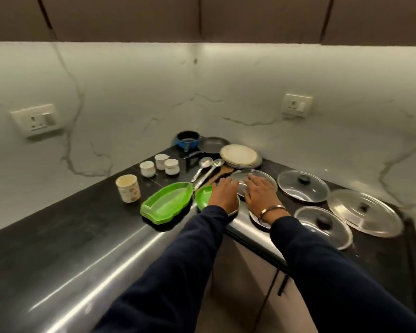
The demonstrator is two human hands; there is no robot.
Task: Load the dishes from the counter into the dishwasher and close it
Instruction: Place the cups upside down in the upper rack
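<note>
Dishes crowd the corner of a black counter (58, 236). My left hand (223, 194) and my right hand (259, 191) both reach over a round steel plate (259, 175), fingers fairly straight, lying on or just above it. Whether they touch it I cannot tell. Under the left hand lies a green bowl-like dish (203, 194) and a steel rim. Left of that sits a stack of green leaf-shaped trays (166, 203). A stack of white plates (239, 155) stands behind the hands. The dishwasher is out of view.
Glass lids (303, 186) (323, 224) and a steel lid (364, 212) lie to the right. Ladles (202, 169), several white cups (147, 168), a floral mug (127, 188), a blue pot (187, 139) and a dark pan (211, 144) fill the back corner. Cabinet doors are below.
</note>
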